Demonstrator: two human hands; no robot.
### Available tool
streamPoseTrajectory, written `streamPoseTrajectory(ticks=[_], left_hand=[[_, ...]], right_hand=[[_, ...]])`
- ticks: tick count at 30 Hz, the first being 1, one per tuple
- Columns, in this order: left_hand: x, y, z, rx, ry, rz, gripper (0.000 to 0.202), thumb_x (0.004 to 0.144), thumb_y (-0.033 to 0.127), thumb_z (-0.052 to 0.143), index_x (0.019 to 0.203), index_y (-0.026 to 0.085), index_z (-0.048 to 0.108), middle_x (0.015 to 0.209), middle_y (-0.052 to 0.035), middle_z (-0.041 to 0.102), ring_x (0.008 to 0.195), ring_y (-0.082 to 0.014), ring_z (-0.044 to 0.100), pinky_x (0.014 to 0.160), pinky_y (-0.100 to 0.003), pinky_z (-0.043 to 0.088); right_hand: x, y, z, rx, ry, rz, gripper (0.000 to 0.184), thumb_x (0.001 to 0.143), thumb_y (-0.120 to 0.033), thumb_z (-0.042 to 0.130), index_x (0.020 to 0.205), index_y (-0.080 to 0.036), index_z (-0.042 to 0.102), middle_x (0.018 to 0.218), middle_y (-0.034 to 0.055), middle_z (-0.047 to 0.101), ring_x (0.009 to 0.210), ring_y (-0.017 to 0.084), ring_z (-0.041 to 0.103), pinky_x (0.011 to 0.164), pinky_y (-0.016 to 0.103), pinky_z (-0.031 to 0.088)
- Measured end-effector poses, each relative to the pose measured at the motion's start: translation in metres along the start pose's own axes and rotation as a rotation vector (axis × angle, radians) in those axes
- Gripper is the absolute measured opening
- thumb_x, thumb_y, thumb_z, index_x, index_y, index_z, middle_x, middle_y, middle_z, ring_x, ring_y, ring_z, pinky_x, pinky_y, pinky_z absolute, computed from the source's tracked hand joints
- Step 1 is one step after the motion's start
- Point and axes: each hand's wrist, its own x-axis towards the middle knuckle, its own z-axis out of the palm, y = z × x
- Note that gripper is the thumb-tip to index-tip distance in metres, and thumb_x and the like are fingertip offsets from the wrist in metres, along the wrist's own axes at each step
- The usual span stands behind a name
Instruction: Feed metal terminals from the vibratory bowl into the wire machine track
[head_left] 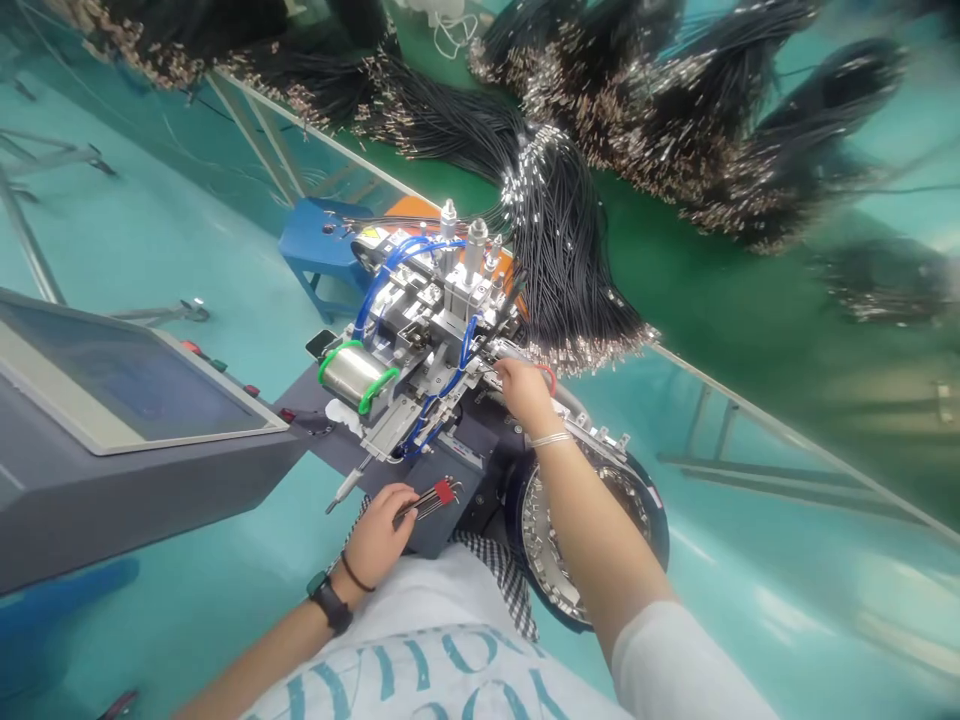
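Two hands working well apart, neither touching the other. Nearest, the left hand (379,540) closing around a small bunch of thin dark wires (424,505), its long axis running up and rightward in the view toward a red clip (445,491). Beneath that hand, a dark machine housing (457,530) jutting out just beyond a checked cloth (504,578) and a white printed T-shirt (405,650).

The right hand (525,395), circled at the wrist by a thin silver bangle (551,438), reaching farther out and sitting nearer the metal machine (431,330), its fingertips (501,368) pressing in at the machine's edge (whatever they may be pinching staying hidden behind them). Right forearm passing over the rim of a round metal parts bowl (592,530).

Across the machine, blue hoses (397,265) looping over the metal blocks, and green bands (352,372) wrapping a silver cylinder (346,375). To the left, a grey console with a screen (127,375) standing beside the machine. Beyond, large hanging bunches of black wires (570,250) with shiny metal ends fanning out across a green tabletop (720,280), and a blue stool (322,245) standing on the teal floor (150,250).
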Motion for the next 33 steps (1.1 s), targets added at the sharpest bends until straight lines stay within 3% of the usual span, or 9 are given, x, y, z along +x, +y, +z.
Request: streamPoseTrajectory(ticks=[10, 17, 25, 33], left_hand=[[0.022, 0.028, -0.012, -0.105, -0.122, 0.026, 0.017, 0.088, 0.022, 0.044, 0.093, 0.022, 0.061, 0.103, -0.0035, 0.06, 0.098, -0.0161, 0.056, 0.092, -0.032, 0.045], [0.035, 0.039, -0.019, -0.136, -0.164, -0.003, 0.019, 0.088, 0.025, 0.045, 0.093, 0.021, 0.063, 0.098, -0.0029, 0.062, 0.093, -0.0162, 0.058, 0.086, -0.031, 0.046], [0.044, 0.052, -0.011, -0.283, -0.237, -0.053, 0.018, 0.088, 0.027, 0.048, 0.089, 0.021, 0.064, 0.095, -0.002, 0.065, 0.089, -0.014, 0.06, 0.082, -0.026, 0.048], [0.042, 0.049, -0.002, -0.277, -0.238, -0.057, 0.019, 0.088, 0.031, 0.048, 0.089, 0.021, 0.066, 0.094, -0.0025, 0.066, 0.087, -0.015, 0.061, 0.08, -0.027, 0.048]], right_hand=[[0.012, -0.004, 0.002, -0.187, -0.066, -0.035, 0.033, 0.084, -0.008, 0.041, 0.106, -0.015, 0.064, 0.097, 0.0094, 0.069, 0.091, 0.019, 0.063, 0.078, 0.025, 0.042], [0.013, -0.015, -0.009, -0.322, -0.178, -0.09, 0.033, 0.082, -0.006, 0.04, 0.106, -0.015, 0.061, 0.1, 0.0103, 0.067, 0.093, 0.02, 0.061, 0.079, 0.026, 0.042], [0.02, -0.023, -0.022, -0.525, -0.324, -0.38, 0.027, 0.08, -0.005, 0.044, 0.101, -0.012, 0.059, 0.094, 0.0113, 0.065, 0.087, 0.022, 0.061, 0.074, 0.029, 0.041], [0.027, -0.019, -0.03, -0.616, -0.458, -0.666, 0.025, 0.085, -0.008, 0.042, 0.102, -0.011, 0.059, 0.093, 0.011, 0.065, 0.087, 0.022, 0.06, 0.075, 0.03, 0.041]])
